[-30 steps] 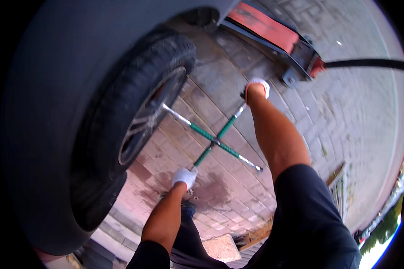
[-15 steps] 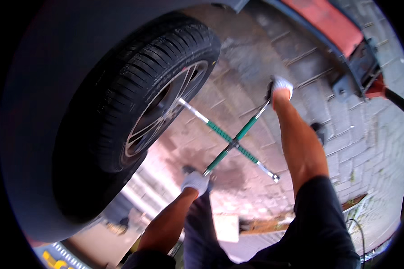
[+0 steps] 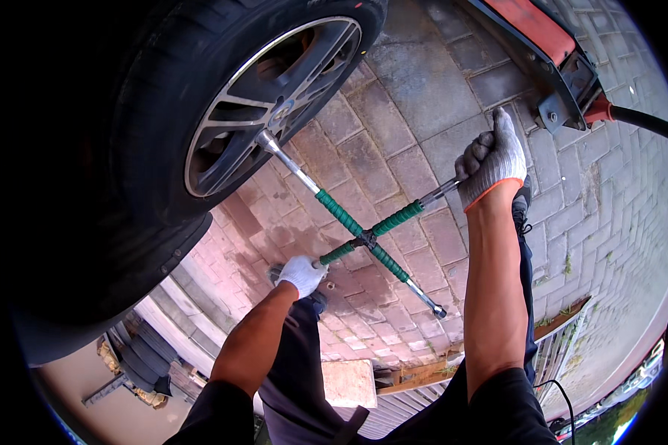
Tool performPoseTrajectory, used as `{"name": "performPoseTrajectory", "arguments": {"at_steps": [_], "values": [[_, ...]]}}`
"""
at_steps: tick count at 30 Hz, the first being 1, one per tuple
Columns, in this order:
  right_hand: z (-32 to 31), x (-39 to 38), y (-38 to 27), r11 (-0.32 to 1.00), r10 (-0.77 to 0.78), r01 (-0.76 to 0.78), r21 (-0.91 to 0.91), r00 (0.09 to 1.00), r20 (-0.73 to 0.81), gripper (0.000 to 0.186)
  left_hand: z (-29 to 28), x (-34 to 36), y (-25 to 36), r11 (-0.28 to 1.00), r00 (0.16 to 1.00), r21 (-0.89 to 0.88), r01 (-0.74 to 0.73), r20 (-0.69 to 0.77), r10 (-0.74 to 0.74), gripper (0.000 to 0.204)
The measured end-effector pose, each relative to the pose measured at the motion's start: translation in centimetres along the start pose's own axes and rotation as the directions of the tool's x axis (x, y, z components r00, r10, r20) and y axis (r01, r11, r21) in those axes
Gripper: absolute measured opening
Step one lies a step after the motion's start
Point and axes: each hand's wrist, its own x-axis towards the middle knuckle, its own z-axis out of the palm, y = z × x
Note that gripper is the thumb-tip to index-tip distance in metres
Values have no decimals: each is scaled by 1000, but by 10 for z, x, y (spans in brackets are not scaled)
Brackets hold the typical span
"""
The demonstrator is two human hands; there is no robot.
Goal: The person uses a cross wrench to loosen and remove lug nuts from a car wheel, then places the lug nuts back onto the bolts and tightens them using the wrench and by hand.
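A four-way lug wrench [image 3: 340,211] with green-wrapped arms and bare metal ends slants across the middle of the view. One socket end meets the car wheel's spoked rim [image 3: 254,111] near its hub; the opposite end points towards my legs. My left hand [image 3: 303,276], in a white knit glove, is closed round the near-left end of the crossing arm. Gloved the same way with an orange cuff, my right hand [image 3: 495,162] has its fingers curled round the far-right end, thumb stretched out. The exact nut under the socket is hidden.
Red and black jack [image 3: 545,55] with a dark handle [image 3: 646,124] stands at the far right. Brick paving [image 3: 423,267] lies beneath. A pale block [image 3: 349,382] is near my feet, and stacked dark tyres [image 3: 145,356] are at lower left.
The view has shifted, bringing the wheel rim more fully into sight. The wrench's hand-held arm lies flatter, with my right hand lower and my left hand higher. Both keep hold.
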Motion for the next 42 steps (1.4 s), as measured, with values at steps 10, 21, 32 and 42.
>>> {"name": "performPoseTrajectory", "arguments": {"at_steps": [10, 21, 32, 42], "values": [[-3, 15, 14, 1000, 0, 1, -20, 999, 35, 45, 16, 34, -12, 988, 999, -155, -26, 17, 29, 48], [3, -25, 5, 991, -120, 125, -44, 989, 85, 42, 34, 43, -31, 993, 989, -49, -110, -105, 104, 40], [-12, -175, 40, 433, -361, 785, -443, 601, 713, 35, 89, 210, 6, 875, 759, 43, -483, -479, 442, 32], [39, -166, 31, -269, -622, 324, -907, 661, 421, 8, 67, 208, 28, 880, 853, -94, -466, -313, 419, 56]]}}
